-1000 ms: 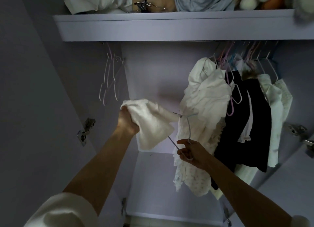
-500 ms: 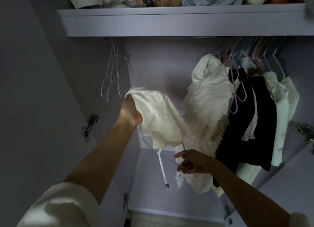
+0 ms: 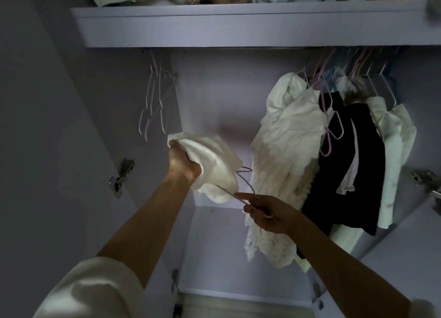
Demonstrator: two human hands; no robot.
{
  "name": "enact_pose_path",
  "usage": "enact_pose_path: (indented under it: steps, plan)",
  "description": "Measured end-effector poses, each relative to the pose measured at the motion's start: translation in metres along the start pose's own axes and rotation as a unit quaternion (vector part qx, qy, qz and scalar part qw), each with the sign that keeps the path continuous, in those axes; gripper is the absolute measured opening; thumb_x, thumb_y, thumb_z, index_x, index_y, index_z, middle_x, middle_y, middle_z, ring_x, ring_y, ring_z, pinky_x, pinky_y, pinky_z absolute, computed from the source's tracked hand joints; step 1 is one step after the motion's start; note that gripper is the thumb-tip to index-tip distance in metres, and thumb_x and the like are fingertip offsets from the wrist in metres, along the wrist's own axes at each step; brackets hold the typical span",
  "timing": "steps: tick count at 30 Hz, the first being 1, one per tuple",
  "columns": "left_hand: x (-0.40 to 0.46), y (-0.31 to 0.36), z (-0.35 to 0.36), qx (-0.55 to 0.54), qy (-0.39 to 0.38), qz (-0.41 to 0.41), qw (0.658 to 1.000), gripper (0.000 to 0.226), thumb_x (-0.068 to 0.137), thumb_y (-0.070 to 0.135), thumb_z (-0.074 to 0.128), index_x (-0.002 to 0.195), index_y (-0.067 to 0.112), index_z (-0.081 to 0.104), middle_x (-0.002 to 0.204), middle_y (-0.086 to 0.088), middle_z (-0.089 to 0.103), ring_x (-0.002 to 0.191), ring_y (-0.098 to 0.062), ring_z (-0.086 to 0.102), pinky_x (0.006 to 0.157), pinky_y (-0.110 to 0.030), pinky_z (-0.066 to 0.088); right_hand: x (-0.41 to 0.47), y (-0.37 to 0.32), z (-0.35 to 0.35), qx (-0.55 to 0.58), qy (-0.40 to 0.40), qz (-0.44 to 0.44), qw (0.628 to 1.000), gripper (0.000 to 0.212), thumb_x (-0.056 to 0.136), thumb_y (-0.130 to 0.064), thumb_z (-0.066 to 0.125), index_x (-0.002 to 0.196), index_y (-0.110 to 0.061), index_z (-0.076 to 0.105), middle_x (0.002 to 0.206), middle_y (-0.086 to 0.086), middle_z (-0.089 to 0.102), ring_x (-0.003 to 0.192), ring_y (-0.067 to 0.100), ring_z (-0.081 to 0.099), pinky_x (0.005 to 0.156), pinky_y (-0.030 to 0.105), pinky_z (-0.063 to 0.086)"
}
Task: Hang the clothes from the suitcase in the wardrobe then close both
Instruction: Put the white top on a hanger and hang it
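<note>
I face the open lilac wardrobe [image 3: 210,98]. My left hand [image 3: 182,162] grips a bunched white garment [image 3: 214,165] in front of the back panel. A thin wire hanger [image 3: 245,186] is pinched in my right hand [image 3: 267,212], just below and right of the garment; one hanger arm runs up under the cloth and its hook shows beside it. On the rail at the right hang white clothes [image 3: 286,136] and a black garment [image 3: 353,165]. The suitcase is not in view.
Several empty hangers [image 3: 152,108] hang at the rail's left end. The shelf [image 3: 238,24] above holds piled clothes and soft toys. Door hinges [image 3: 121,177] show on the open left door, and another hinge [image 3: 424,177] on the right.
The garment, spread lower half a second ago with a cord dangling, is bunched up again in my left hand. The hanger's hook now shows beside the cloth.
</note>
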State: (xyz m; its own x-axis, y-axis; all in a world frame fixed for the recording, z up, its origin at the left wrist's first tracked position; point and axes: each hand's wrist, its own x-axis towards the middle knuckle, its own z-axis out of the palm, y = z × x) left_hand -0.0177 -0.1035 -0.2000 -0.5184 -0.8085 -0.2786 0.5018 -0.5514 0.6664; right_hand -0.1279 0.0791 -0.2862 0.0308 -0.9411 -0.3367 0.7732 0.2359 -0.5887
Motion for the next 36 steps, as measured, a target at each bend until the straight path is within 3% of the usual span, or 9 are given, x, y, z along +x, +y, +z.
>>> enact_pose_path:
  steps: [3, 5, 9, 12, 15, 20, 24, 28, 36]
  plan:
    - [0.001, -0.001, -0.015, -0.003, 0.017, -0.006, 1.000, 0.040, 0.100, 0.035, 0.024, 0.090, 0.011, 0.055, 0.093, -0.005, 0.059, 0.102, -0.021, 0.055, 0.107, -0.030, 0.036, 0.004, 0.000, 0.002, -0.044, 0.091, -0.026, 0.994, 0.023, 0.093, -0.012, 0.045, 0.110, -0.002, 0.057, 0.057, 0.011, 0.061, 0.038, 0.010, 0.056, 0.040, 0.015, 0.049]
    - [0.001, 0.000, -0.022, 0.001, 0.026, -0.010, 1.000, 0.042, 0.100, 0.035, 0.024, 0.093, 0.010, 0.056, 0.095, -0.007, 0.061, 0.113, -0.025, 0.053, 0.110, -0.035, 0.034, 0.006, 0.001, 0.002, -0.099, 0.145, -0.045, 0.983, 0.028, 0.100, -0.012, 0.028, 0.108, -0.004, 0.054, 0.054, 0.011, 0.060, 0.038, 0.010, 0.053, 0.038, 0.015, 0.046]
    - [-0.005, 0.004, -0.028, 0.047, 0.043, 0.016, 0.998, 0.038, 0.102, 0.032, 0.021, 0.082, 0.017, 0.049, 0.085, 0.000, 0.051, 0.109, -0.018, 0.046, 0.111, -0.033, 0.031, 0.009, 0.008, 0.001, -0.195, 0.217, -0.083, 0.953, 0.028, 0.101, -0.009, 0.026, 0.112, -0.002, 0.051, 0.054, 0.014, 0.063, 0.039, 0.016, 0.055, 0.040, 0.020, 0.045]
    - [-0.004, 0.003, -0.043, 0.020, 0.006, 0.000, 1.000, 0.049, 0.102, 0.036, 0.016, 0.090, 0.010, 0.056, 0.085, -0.008, 0.067, 0.091, -0.025, 0.065, 0.081, -0.037, 0.050, 0.013, 0.008, -0.001, -0.160, 0.249, -0.122, 0.947, 0.028, 0.101, -0.007, 0.025, 0.107, -0.002, 0.051, 0.052, 0.015, 0.063, 0.039, 0.018, 0.055, 0.041, 0.021, 0.047]
    - [-0.004, -0.002, -0.054, 0.048, -0.032, -0.003, 0.998, 0.047, 0.100, 0.030, 0.018, 0.098, 0.006, 0.058, 0.075, -0.010, 0.072, 0.068, -0.022, 0.071, 0.063, -0.031, 0.057, 0.012, 0.006, 0.004, -0.233, 0.236, -0.107, 0.937, 0.029, 0.101, -0.010, 0.025, 0.106, -0.004, 0.053, 0.056, 0.014, 0.063, 0.042, 0.021, 0.056, 0.043, 0.023, 0.045]
    - [-0.008, -0.014, -0.047, 0.103, -0.090, -0.008, 0.991, 0.053, 0.097, 0.033, 0.030, 0.059, 0.018, 0.065, 0.064, -0.005, 0.058, 0.057, -0.017, 0.062, 0.062, -0.027, 0.050, 0.008, 0.007, 0.010, -0.351, 0.235, -0.095, 0.901, 0.034, 0.102, -0.017, 0.023, 0.107, -0.007, 0.054, 0.064, 0.016, 0.060, 0.041, 0.020, 0.055, 0.038, 0.019, 0.040]
    - [-0.009, -0.021, -0.047, 0.143, -0.162, -0.008, 0.976, 0.042, 0.085, 0.053, 0.043, 0.097, 0.014, 0.054, 0.093, -0.009, 0.058, 0.082, -0.020, 0.063, 0.076, -0.033, 0.052, 0.006, 0.004, 0.012, -0.391, 0.205, -0.073, 0.894, 0.037, 0.102, -0.023, 0.021, 0.108, -0.009, 0.055, 0.066, 0.016, 0.058, 0.041, 0.019, 0.055, 0.040, 0.018, 0.036]
    - [-0.007, -0.032, -0.049, 0.183, -0.179, 0.019, 0.966, 0.048, 0.077, 0.054, 0.055, 0.100, 0.012, 0.051, 0.091, -0.011, 0.057, 0.081, -0.023, 0.063, 0.077, -0.037, 0.051, -0.010, 0.001, 0.002, -0.437, 0.162, 0.000, 0.885, 0.041, 0.102, -0.026, 0.018, 0.108, -0.015, 0.057, 0.064, 0.012, 0.059, 0.041, 0.016, 0.055, 0.039, 0.017, 0.036]
    - [-0.009, -0.031, -0.039, 0.169, -0.132, -0.003, 0.977, 0.046, 0.098, 0.031, 0.022, 0.085, 0.009, 0.061, 0.066, -0.005, 0.070, 0.075, -0.020, 0.064, 0.072, -0.031, 0.051, -0.019, 0.010, -0.011, -0.382, 0.107, 0.006, 0.918, 0.037, 0.102, -0.020, 0.022, 0.109, -0.014, 0.058, 0.059, 0.008, 0.063, 0.042, 0.016, 0.054, 0.042, 0.020, 0.038]
